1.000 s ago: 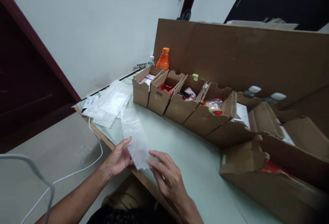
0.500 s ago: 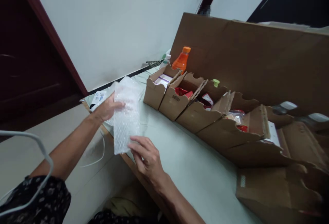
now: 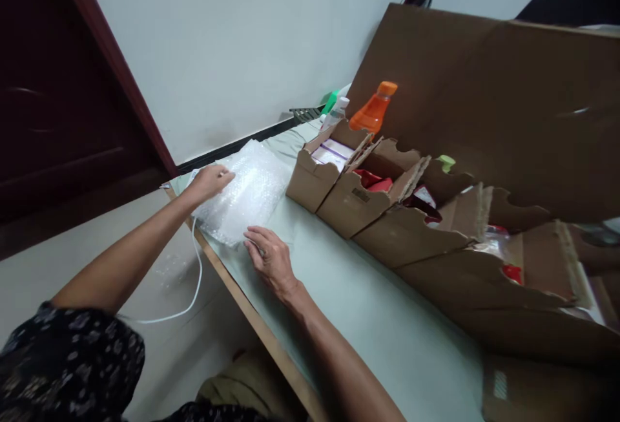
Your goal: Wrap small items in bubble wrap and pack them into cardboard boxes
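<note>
A pile of clear bubble wrap (image 3: 245, 189) lies flat at the table's far left end, its layers hard to tell apart. My left hand (image 3: 212, 183) is over the pile's left edge, fingers curled and pinched together on the wrap; the exact contact is partly hidden. My right hand (image 3: 271, 260) hovers at the near right corner of the pile, with thumb and fingers apart and nothing between them. Whether its fingertips touch the wrap is unclear.
Cut cardboard bins (image 3: 368, 199) run in a row along the table's right side, holding packets and small boxes. An orange bottle (image 3: 375, 112) stands behind them, before a tall cardboard panel (image 3: 465, 99). A white cable (image 3: 198, 273) hangs off the wooden table edge (image 3: 252, 318).
The bubble wrap piece held up between both hands is now down on the pile. My right hand has come off it. The view has shifted, and the bins appear further right.
</note>
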`<state>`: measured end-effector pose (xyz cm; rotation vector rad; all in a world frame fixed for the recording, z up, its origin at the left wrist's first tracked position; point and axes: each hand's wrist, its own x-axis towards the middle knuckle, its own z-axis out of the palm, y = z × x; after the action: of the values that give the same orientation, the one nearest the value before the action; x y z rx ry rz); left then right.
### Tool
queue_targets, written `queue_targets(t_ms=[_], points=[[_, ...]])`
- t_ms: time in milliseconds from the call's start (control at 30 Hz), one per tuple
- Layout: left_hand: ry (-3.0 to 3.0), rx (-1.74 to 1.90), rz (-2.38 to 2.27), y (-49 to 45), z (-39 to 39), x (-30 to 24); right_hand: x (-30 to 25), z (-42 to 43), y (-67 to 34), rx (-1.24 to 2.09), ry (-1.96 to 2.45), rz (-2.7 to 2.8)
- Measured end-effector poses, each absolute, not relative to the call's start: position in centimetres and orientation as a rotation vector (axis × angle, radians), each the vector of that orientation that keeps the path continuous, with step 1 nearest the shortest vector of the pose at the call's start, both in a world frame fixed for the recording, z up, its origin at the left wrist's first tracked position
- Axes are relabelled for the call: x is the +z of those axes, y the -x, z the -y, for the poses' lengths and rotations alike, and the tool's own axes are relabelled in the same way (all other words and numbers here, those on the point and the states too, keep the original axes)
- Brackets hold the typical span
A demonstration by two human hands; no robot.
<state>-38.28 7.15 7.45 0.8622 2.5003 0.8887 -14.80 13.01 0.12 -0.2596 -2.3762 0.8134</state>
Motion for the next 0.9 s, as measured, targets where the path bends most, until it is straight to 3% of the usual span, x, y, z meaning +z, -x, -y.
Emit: queue_targets(t_ms=[167,300,433,633,800,900], points=[[-0.903,0.586,-2.692,35.5,-0.9,5.1,0.5,-14.5,15.0,0.838,0.457,2.382],[-0.902,0.57,-2.708,34.5,-0.2,4.5,0.2,-15.4,16.3,0.997,0.537,2.475],[-0.972,0.762,-2.65,34.0,-1.1,5.1,-0.3,-15.3,16.5,1.182,0.582,2.411],[-1.207,1.208,-2.172,27.8,-4.0,5.4,1.1,-15.7,16.5,1.858,0.631,1.858],[-1.32,1.404,-1.846,22.9,-4.6,4.6,1.1,-17.9,16.6,1.736,0.791,1.753],[-1.337,1.442,-2.085,24.8,-3.2,4.2,0.6,-19.2,16.3,1.662,0.8,1.796]])
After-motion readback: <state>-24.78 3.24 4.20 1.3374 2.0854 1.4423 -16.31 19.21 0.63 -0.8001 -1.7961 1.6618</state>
